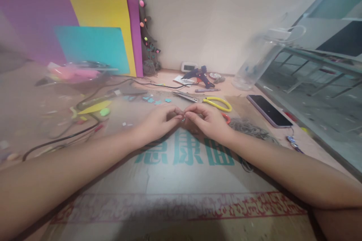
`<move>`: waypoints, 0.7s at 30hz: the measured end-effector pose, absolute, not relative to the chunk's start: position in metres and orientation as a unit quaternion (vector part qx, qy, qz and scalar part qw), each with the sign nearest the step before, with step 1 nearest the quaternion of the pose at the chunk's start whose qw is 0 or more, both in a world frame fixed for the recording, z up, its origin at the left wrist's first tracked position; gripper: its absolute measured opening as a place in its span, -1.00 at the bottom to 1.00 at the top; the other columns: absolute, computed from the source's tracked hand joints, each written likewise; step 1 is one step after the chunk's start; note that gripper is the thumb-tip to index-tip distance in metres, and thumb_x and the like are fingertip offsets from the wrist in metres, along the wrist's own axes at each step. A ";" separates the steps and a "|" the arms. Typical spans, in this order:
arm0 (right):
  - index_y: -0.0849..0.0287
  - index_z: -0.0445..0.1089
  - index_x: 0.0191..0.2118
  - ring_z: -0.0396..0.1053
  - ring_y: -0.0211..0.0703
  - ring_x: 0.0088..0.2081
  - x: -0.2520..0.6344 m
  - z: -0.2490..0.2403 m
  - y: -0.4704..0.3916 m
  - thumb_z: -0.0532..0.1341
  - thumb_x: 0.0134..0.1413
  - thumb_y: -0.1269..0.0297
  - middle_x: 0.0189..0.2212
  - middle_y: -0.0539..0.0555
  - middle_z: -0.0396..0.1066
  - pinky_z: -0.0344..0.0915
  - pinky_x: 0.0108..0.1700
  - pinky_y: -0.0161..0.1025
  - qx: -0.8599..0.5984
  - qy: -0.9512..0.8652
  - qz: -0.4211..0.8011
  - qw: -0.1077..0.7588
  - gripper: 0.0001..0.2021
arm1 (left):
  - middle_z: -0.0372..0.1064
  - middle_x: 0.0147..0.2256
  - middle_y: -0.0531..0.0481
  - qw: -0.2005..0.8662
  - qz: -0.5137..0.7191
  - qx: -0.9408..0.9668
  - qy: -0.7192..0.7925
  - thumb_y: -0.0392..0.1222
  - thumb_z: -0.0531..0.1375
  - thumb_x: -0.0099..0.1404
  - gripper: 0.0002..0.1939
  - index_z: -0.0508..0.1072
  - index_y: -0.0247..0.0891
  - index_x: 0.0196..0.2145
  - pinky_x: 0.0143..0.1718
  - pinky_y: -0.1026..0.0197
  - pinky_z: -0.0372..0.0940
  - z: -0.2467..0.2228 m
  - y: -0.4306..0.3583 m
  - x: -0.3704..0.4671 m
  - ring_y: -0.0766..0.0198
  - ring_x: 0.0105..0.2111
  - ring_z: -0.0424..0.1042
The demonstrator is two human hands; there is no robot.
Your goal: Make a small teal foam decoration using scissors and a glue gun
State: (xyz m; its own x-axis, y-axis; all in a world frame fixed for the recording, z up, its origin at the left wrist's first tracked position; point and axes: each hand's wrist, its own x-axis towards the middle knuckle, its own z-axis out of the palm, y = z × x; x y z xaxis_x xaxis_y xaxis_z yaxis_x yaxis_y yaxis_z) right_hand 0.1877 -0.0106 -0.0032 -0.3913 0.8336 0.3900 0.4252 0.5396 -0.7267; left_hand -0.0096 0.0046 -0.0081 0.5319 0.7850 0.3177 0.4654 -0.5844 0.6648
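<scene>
Pale wall [215,19] rises behind a pinkish table [311,143] whose near part is covered by a printed sheet [169,180] with teal characters and a red border. Over that sheet's far part, the left hand [162,120] and right hand [207,120] meet, thumb and forefinger of each closed on a tiny shiny piece [183,119] between them, its exact form too small to tell. Both forearms slant inward from the lower corners, with yellow-handled scissors [217,104] just beyond the right hand.
</scene>
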 end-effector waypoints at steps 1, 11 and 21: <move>0.13 0.43 -0.27 0.47 -0.22 -0.37 0.188 -0.004 -0.010 0.16 0.24 0.26 -0.45 -0.03 0.52 0.37 -0.26 -0.24 -0.402 -0.782 0.279 0.386 -0.87 | 0.48 -0.28 -0.06 0.259 0.307 0.835 0.376 -0.11 0.08 0.36 -0.77 0.49 -0.25 -0.31 -0.13 0.13 0.21 -0.008 0.004 -0.009 0.14 -0.20 0.40; 0.14 0.45 -0.25 0.46 -0.20 -0.35 0.190 -0.008 -0.009 0.17 0.24 0.23 -0.40 0.00 0.52 0.36 -0.27 -0.25 -0.411 -0.781 0.244 0.401 -0.86 | 0.52 -0.27 -0.06 0.266 0.292 0.849 0.353 -0.06 0.02 0.41 -0.67 0.53 -0.24 -0.29 -0.11 0.13 0.23 -0.007 0.006 -0.010 0.14 -0.19 0.42; 0.15 0.47 -0.29 0.47 -0.21 -0.29 0.189 -0.005 -0.009 0.18 0.22 0.35 -0.35 0.01 0.55 0.34 -0.19 -0.27 -0.366 -0.835 0.152 0.383 -0.88 | 0.51 -0.36 0.03 0.257 0.301 0.849 0.349 -0.07 0.20 0.32 -0.80 0.57 -0.20 -0.32 -0.21 0.19 0.22 -0.013 0.008 -0.012 0.22 -0.28 0.41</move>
State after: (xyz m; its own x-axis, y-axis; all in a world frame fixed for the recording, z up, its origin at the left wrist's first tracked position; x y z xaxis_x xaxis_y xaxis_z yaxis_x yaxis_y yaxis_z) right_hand 0.1893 -0.0085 -0.0046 -0.4392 0.7266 0.5284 0.4945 0.6865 -0.5330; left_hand -0.0120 0.0082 -0.0128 0.5750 0.7483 0.3308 0.4389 -0.6234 0.6471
